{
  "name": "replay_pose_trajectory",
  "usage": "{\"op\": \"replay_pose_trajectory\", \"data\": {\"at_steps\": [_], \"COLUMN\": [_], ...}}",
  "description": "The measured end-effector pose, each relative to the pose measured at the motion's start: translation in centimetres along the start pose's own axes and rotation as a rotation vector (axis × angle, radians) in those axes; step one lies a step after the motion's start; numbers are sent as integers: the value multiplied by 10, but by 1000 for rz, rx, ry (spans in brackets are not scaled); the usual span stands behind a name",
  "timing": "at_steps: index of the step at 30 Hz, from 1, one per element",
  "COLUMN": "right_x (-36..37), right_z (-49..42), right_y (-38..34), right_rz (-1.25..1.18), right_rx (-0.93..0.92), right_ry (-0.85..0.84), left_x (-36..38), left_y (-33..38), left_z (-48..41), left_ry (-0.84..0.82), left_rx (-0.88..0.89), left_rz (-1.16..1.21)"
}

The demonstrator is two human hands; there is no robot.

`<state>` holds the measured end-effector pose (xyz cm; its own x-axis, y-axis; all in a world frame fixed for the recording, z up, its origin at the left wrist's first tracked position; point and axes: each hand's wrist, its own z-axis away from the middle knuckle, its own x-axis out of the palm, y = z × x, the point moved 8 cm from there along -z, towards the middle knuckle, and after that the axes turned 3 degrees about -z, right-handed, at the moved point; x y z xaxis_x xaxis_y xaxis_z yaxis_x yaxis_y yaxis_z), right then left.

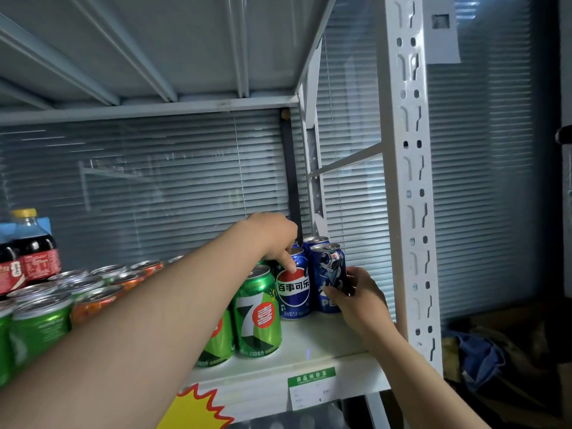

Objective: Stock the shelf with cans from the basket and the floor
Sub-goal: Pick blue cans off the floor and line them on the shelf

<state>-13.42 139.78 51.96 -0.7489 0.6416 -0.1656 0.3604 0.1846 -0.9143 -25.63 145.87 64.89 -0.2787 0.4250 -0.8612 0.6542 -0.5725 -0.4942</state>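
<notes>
On the shelf, Pepsi cans stand near the right end; 7-Up cans just left, nearer the front edge; bottles far left.

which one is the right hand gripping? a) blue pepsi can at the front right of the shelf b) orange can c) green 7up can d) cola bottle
a: the right hand curls round the front-right blue pepsi can, while the left hand pinches the logo pepsi can beside it.

Blue cans, green cans
</notes>
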Motion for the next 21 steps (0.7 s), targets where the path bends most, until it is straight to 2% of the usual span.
{"op": "replay_pose_trajectory", "data": {"at_steps": [17, 21], "right_x": [0, -3], "right_z": [1, 2], "right_y": [2, 2], "right_rz": [-59, -141], "right_rx": [-21, -1], "right_ry": [-8, -20], "left_x": [5, 5], "left_y": [-4, -4], "left_z": [0, -1], "left_ry": [36, 36], "left_rx": [3, 8], "left_rz": [56, 59]}}
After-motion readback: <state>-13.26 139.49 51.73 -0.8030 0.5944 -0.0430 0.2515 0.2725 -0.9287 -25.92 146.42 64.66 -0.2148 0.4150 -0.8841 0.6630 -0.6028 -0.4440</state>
